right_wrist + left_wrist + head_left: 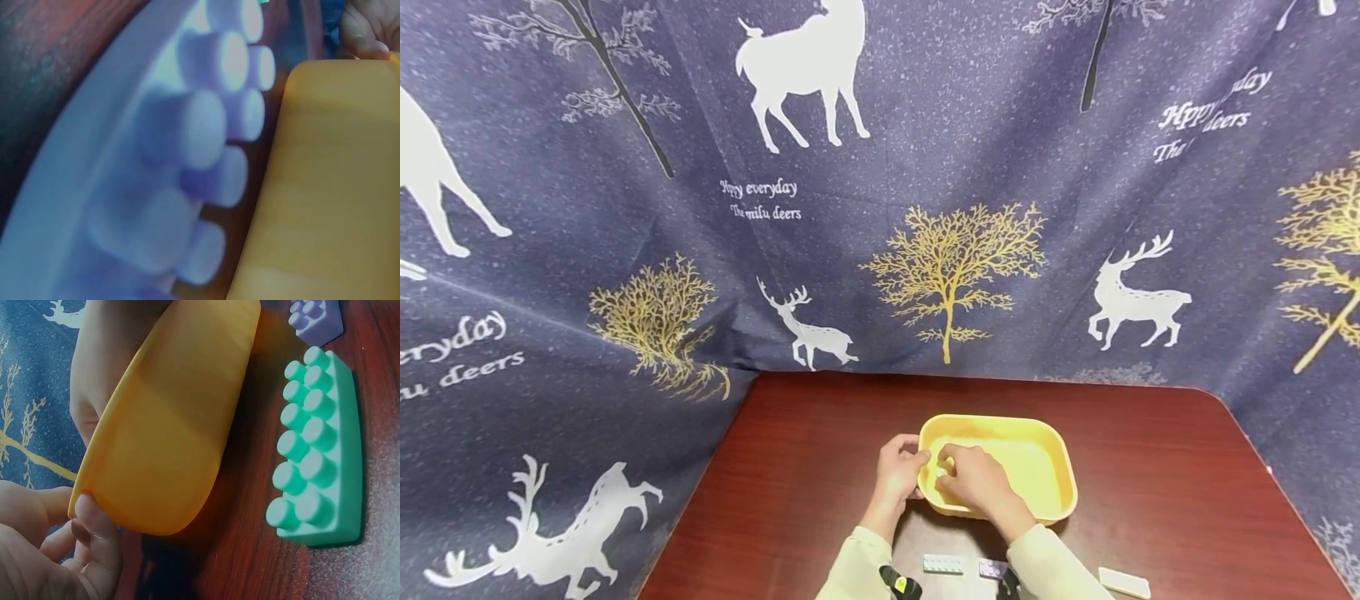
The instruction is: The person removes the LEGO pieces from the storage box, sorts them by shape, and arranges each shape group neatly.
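Note:
A yellow plastic basin (1037, 467) stands on the table. At its left end my left hand (898, 471) pinches the rim; the left wrist view shows the thumb and fingers (94, 515) on either side of it. My right hand (977, 479) reaches over the near rim into the basin's left part, fingers bent. A small pale patch shows by its fingertips, too unclear to name. Near my forearms lie a mint-green toy building brick (319, 456) and a purple toy building brick (181, 144), both studded. The right wrist view shows the purple one very close.
A white block-like piece (1123, 582) lies at the right near edge. The table (820, 450) is reddish-brown wood. Behind and to the left hangs a dark blue cloth (850, 192) printed with deer and trees.

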The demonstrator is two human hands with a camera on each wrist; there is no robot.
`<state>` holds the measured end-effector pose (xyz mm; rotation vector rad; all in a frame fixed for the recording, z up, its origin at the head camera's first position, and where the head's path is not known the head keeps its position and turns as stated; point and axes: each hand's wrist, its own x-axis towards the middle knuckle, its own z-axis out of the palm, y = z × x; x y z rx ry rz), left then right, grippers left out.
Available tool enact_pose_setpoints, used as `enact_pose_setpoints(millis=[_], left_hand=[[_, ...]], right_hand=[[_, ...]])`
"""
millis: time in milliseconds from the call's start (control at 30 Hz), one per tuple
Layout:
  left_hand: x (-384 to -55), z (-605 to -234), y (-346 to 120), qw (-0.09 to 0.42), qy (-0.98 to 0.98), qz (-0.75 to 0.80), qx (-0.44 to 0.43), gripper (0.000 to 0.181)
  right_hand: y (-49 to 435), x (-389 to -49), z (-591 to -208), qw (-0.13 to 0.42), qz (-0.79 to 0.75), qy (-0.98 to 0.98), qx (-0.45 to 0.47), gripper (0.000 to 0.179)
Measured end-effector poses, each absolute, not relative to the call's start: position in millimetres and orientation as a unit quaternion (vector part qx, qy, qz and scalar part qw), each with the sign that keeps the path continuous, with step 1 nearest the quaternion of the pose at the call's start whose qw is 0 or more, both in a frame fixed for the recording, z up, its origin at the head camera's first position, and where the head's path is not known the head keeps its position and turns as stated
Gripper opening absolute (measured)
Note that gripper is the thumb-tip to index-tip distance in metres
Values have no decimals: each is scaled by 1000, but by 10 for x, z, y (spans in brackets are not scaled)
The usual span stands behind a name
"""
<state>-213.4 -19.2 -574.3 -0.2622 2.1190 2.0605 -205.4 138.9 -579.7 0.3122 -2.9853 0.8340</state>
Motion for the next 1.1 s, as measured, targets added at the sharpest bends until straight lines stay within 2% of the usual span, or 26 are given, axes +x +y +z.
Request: enact_pose_setpoints(millis=[167, 533, 900, 1100], left_hand=[[-2133, -5737, -187, 88, 703, 700, -87, 33], [-2118, -5717, -189, 90, 710, 693, -90, 32], [-2083, -5757, -185, 93, 706, 695, -95, 33], [-2112, -5747, -195, 88, 707, 696, -91, 34]], right_hand=[[1397, -2081, -5803, 18, 261, -959, 112, 28], [1366, -2131, -5810, 25, 241, -964, 113, 15], [1420, -2054, -5804, 18, 258, -961, 99, 13], [1464, -2062, -5711, 37, 266, -958, 95, 14]])
